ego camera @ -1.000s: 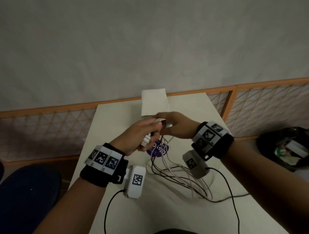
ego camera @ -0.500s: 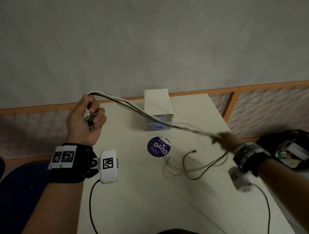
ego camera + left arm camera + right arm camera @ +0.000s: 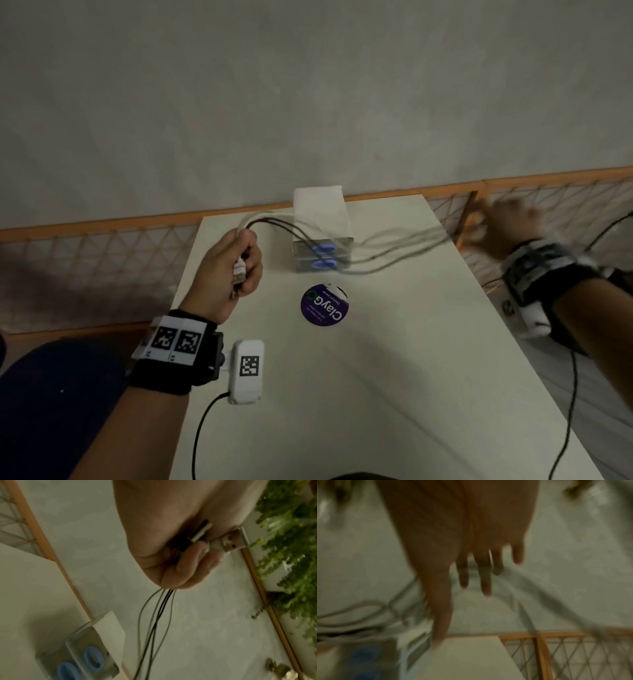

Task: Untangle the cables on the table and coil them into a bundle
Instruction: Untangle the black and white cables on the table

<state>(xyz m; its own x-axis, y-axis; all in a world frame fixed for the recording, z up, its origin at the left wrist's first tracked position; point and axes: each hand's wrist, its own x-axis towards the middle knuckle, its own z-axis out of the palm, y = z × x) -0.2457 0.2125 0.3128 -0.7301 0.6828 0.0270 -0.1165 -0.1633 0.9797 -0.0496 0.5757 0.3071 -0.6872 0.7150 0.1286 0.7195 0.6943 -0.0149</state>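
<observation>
Several thin white and black cables (image 3: 394, 240) stretch in the air from my left hand (image 3: 226, 270) across the white box to my right hand (image 3: 503, 219). The left hand is a fist round their ends, and a USB plug (image 3: 239, 274) sticks out below it. The left wrist view shows the same fist (image 3: 171, 561), the USB plug (image 3: 228, 542) and the cables (image 3: 154, 615) trailing away. The right hand is blurred beyond the table's right edge. In the right wrist view that right hand (image 3: 471, 547) has straight fingers, with blurred cables (image 3: 556, 601) passing behind them; contact is unclear.
A white box with two blue ovals (image 3: 322, 253) stands at the back of the white table (image 3: 376, 394). A round purple disc (image 3: 324, 305) lies in front of it. An orange mesh railing (image 3: 102, 226) runs behind the table. A dark seat (image 3: 51, 394) is at lower left.
The left hand moved right, back over the table's left edge, still gripping the plug ends. The right hand swung up and away and opened its fingers. The cables' loose loops left the tabletop.
</observation>
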